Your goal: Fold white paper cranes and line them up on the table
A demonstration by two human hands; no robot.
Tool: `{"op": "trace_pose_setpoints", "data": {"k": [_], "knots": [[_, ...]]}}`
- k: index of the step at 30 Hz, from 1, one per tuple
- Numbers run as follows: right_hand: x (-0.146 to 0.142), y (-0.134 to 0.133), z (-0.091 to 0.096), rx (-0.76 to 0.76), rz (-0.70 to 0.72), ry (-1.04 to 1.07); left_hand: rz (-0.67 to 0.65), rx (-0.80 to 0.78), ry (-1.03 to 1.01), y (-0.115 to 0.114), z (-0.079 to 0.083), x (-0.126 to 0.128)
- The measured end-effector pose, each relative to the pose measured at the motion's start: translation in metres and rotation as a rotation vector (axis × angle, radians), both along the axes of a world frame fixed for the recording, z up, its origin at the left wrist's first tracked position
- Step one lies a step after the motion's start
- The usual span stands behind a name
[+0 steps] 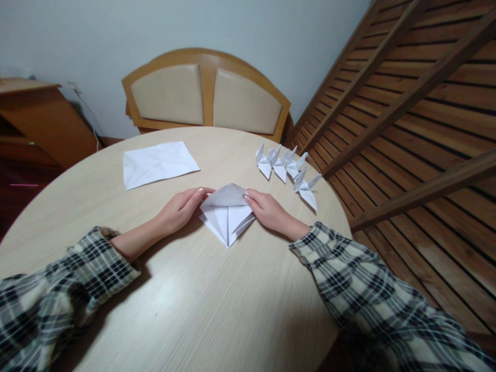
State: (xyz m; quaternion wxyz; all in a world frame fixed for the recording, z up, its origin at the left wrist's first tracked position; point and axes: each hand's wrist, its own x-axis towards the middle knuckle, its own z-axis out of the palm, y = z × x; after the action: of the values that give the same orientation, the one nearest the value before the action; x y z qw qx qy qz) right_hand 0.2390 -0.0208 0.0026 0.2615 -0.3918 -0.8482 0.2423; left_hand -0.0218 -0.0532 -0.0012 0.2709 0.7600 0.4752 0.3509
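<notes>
A partly folded white paper (228,214) lies on the round pale wooden table (186,299), shaped like a diamond with creased flaps. My left hand (180,209) rests at its left corner, fingers pressed together on the top flap's edge. My right hand (267,209) grips the right corner the same way, fingertips on the fold. Both forearms wear plaid sleeves and lie on the table.
A flat creased white sheet (157,163) lies at the far left of the table. Several finished paper cranes (284,165) stand in a row at the far right near the edge. A wooden chair (207,98) stands behind; slatted wood (406,129) runs along the right.
</notes>
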Motion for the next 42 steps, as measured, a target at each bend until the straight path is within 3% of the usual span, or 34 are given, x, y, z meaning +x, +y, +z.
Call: {"op": "trace_pose_setpoints", "data": {"k": [4,15,42], "knots": [[0.0010,-0.0003,-0.0003,-0.013,-0.002,0.017,-0.006,-0.118,-0.211,0.0070,-0.0063,-0.0044],[0.0006,0.0010,-0.0035,-0.026,-0.011,0.051,-0.083,0.060,0.183,0.0058,-0.0011,-0.0026],[-0.0022,-0.0017,0.0002,-0.006,-0.025,0.031,-0.190,0.164,0.274,0.0060,0.0002,-0.0002]]}}
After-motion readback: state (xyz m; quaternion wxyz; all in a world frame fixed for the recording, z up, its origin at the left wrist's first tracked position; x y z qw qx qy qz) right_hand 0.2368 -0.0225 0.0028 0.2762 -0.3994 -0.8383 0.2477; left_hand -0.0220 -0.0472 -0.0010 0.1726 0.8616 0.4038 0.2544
